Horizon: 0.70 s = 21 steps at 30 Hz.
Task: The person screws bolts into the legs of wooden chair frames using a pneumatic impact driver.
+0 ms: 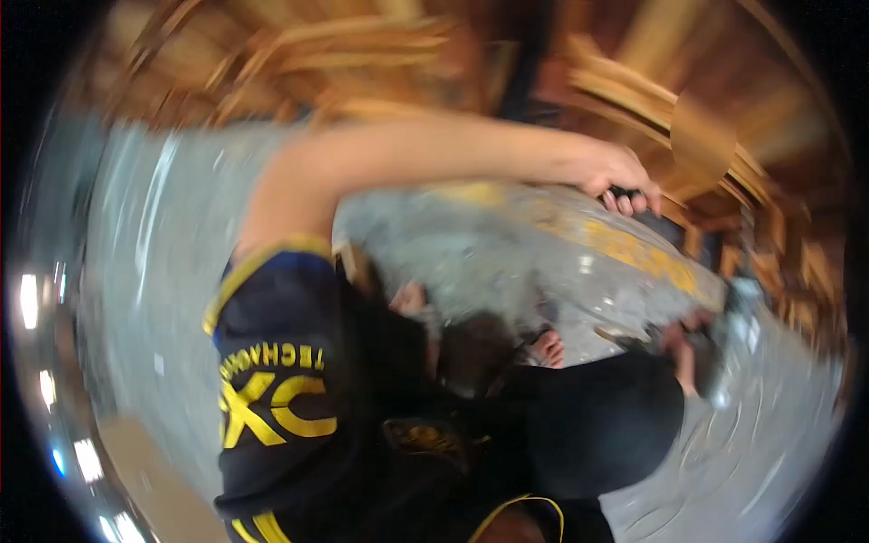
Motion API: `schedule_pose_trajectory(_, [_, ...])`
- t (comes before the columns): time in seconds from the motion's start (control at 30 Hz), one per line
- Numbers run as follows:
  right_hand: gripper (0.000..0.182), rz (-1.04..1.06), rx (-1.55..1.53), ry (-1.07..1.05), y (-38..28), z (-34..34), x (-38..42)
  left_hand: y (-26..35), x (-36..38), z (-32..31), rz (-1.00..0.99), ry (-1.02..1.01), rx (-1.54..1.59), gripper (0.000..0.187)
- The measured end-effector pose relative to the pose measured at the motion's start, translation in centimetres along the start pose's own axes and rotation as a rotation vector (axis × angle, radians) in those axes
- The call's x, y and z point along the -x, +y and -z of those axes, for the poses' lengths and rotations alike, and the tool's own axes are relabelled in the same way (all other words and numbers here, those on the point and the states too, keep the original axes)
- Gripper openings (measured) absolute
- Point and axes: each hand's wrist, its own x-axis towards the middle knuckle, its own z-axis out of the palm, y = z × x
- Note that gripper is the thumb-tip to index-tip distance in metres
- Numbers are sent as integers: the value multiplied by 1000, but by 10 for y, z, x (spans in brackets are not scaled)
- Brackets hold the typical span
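Note:
My left arm reaches across the top of the view from a black sleeve with yellow lettering. My left hand is at the upper right, its fingers curled round a small black object, beside the wooden pieces. Lower right, beyond a rounded dark shape, my right hand shows small and smeared by motion. Near it is a thin, light stick-like thing; whether the hand holds it is unclear. A bare foot is visible on the grey floor, near the middle.
Stacked wooden pieces run along the top and right, badly blurred. Worn yellow markings cross the grey floor. A brown flat piece lies at the lower left, and bright lights show at the left edge.

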Motion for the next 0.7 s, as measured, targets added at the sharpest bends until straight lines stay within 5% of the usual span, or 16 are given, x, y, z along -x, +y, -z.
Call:
schedule_pose_trajectory(0.13, [33, -140, 21, -381, 37, -57, 5, -70, 98, 77, 221, 55, -89, 30])
schedule_pose_trajectory(0.2, [33, -189, 31, -486, 50, -72, 9, -103, 157, 92, 135, 357, -167, 32])
schedule_pose_trajectory(0.33, [33, -159, -1, -718, 21, -80, 54, -173, 302, 18, -90, 987, -181, 28])
schedule_pose_trajectory(0.43, [33, -213, 4, -869, -4, -74, 83, -239, 371, -71, -170, 1252, 360, 26])
schedule_pose_trajectory(0.53, [33, -294, 66, -944, -17, -74, 95, -313, 386, -123, -165, 1327, 739, 25])
schedule_pose_trajectory(0.7, [33, -364, 100, -1031, -1, -62, 104, -400, 338, -170, -66, 1364, 898, 23])
